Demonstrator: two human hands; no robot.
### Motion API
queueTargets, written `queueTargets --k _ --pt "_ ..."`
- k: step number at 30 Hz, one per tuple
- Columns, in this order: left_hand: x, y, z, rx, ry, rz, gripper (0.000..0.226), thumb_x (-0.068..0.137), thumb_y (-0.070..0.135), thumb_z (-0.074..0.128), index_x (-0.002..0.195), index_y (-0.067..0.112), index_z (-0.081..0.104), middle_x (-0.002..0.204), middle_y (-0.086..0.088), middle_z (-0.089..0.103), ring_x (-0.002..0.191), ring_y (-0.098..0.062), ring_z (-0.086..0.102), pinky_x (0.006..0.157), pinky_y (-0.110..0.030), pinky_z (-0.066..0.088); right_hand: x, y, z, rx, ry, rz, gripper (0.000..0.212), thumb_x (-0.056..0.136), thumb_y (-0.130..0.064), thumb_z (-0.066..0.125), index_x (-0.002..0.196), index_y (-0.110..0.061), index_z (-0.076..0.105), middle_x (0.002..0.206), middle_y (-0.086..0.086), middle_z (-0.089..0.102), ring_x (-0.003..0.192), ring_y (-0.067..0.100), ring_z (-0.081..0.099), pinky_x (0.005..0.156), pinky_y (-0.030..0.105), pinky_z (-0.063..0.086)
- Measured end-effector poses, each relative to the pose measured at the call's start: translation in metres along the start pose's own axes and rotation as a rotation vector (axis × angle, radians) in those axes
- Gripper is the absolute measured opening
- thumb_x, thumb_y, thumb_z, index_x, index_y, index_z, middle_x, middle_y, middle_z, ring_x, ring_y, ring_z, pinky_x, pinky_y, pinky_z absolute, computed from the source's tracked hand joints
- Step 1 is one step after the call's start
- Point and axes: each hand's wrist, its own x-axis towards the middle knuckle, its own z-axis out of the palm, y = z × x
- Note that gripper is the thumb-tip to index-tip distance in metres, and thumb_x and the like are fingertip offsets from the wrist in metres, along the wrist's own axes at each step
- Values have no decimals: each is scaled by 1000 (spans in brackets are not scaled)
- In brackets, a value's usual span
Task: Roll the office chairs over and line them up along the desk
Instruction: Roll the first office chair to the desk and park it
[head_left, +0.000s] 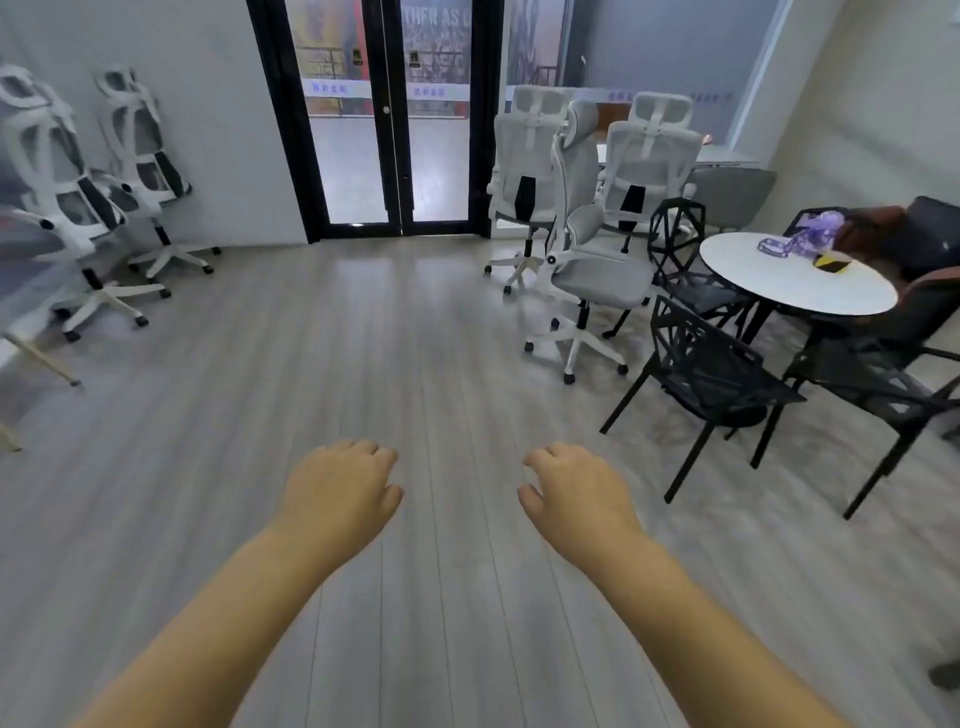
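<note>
Three white mesh office chairs stand at the back right. The nearest office chair (587, 244) is turned sideways; two more office chairs (524, 171) (652, 161) stand behind it against a desk (727, 155). Two other white office chairs (47, 197) (145, 166) stand along the left wall. My left hand (340, 493) and my right hand (576, 491) are stretched out over the bare floor, palms down, fingers loosely curled, holding nothing. Both hands are far from every chair.
A black-framed glass double door (389, 114) fills the far wall. A round white table (795, 280) with small items and black wire-frame chairs (711, 374) stands at the right. A pale table leg (41, 358) shows at the left edge. Grey wood floor lies between.
</note>
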Motion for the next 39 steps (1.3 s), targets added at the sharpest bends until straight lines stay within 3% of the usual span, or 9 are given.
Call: queueTargets --k 4,8,15,20,23,28,33,37,39 --pt "92 -12 24 -31 10 -29 30 88 38 51 107 18 63 98 1 66 87 -20 61 49 -24 24 85 36 13 10 34 9 29 93 -32 41 111 -16 58 104 0 60 93 21 54 76 34 48" --pt "196 -28 52 -26 -3 -19 35 93 41 40 117 22 56 110 5 61 98 -16 57 56 -25 28 182 70 17 -9 40 46 29 94 -32 42 112 -16 58 104 0 60 95 21 55 76 34 48" --pt "397 -70 75 -19 -7 42 35 93 41 40 116 20 56 110 3 60 98 -19 55 72 -28 39 352 125 5 -35 53 138 30 92 -32 41 109 -15 59 104 1 61 93 22 55 75 36 49" --pt "522 -66 85 -56 33 111 34 92 39 43 114 18 57 109 1 61 99 -21 56 65 -28 31 446 181 0 -40 75 189 27 92 -33 42 107 -17 58 98 0 60 88 21 54 68 33 45" --pt "593 -57 103 -101 39 138 32 91 38 46 111 16 58 106 -1 62 98 -23 57 68 -32 39 504 221 3 -60 85 198 23 91 -32 43 100 -16 57 91 0 58 82 22 53 60 32 38" --pt "716 -44 141 -86 64 155 21 78 33 64 85 14 67 75 -4 65 69 -26 60 53 -30 38 612 297 9 -94 101 163 21 92 -32 43 90 -15 53 86 3 55 74 22 44 58 32 32" --pt "831 -38 142 8 100 91 26 52 34 82 62 18 65 53 3 56 45 -19 54 39 -24 26 725 363 -10 -91 105 86 24 94 -34 41 104 -17 56 101 1 59 91 23 54 63 30 30" --pt "905 -47 151 -69 129 32 23 72 37 63 76 14 69 67 0 64 59 -22 60 47 -28 35 815 401 -22 -65 142 35 17 92 -31 46 89 -15 53 96 3 60 87 25 54 62 31 29" --pt "937 -58 160 -97 162 -9 22 77 34 65 85 14 69 76 -2 67 68 -24 62 52 -29 36 856 410 -24 -52 132 24 17 92 -31 46 83 -17 45 90 2 56 84 24 52 62 30 29"
